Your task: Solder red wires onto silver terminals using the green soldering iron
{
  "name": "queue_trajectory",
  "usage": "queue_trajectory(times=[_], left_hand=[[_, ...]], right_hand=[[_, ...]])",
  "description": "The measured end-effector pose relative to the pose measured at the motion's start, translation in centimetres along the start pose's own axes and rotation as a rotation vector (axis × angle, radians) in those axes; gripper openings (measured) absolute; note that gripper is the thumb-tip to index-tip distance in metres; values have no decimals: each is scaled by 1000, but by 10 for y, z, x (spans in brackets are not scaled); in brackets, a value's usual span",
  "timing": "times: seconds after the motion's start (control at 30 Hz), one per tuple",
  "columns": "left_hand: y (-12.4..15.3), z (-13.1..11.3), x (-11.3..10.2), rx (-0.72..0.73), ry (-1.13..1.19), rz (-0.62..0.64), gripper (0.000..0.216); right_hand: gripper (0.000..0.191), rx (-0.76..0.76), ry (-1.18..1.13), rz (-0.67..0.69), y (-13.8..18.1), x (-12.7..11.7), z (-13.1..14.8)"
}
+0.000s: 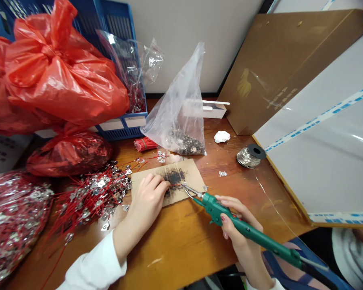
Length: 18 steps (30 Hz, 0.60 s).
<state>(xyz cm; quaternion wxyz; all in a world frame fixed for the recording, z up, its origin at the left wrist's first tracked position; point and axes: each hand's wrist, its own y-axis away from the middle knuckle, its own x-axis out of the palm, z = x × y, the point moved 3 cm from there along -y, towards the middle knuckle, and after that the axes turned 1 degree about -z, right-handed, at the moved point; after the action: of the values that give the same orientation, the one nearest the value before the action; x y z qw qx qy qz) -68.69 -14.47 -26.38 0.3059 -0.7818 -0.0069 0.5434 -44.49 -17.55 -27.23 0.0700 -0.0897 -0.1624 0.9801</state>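
Note:
My left hand (149,195) rests on a piece of brown cardboard (184,166) with a charred black patch. Its fingers are pinched on a short red wire (176,185), whose far end lies at the burnt area. In my right hand (242,227) is a green soldering gun (248,231), its tip touching or very close to the wire's end. Solder wire (263,187) runs from a spool (250,156) toward the gun's rear. Left of the cardboard lies a heap of red wires with metal tabs (93,193).
Red plastic bags (63,76) and a blue crate (117,24) stand at the back left. Behind the cardboard are a clear bag of metal parts (184,121) and a bundle of red wires (145,144). Crumpled white material (222,137) and a cardboard box (278,60) are to the right.

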Motion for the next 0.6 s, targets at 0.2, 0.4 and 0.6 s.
queue_trajectory(times=[0.2, 0.4, 0.6], left_hand=[[0, -1, 0, -5, 5, 4, 19], [0, -2, 0, 12, 8, -8, 17], [0, -2, 0, 12, -1, -7, 16]], right_hand=[[12, 7, -14, -10, 2, -1, 1], [17, -28, 21, -1, 5, -3, -2], [26, -142, 101, 89, 9, -5, -6]])
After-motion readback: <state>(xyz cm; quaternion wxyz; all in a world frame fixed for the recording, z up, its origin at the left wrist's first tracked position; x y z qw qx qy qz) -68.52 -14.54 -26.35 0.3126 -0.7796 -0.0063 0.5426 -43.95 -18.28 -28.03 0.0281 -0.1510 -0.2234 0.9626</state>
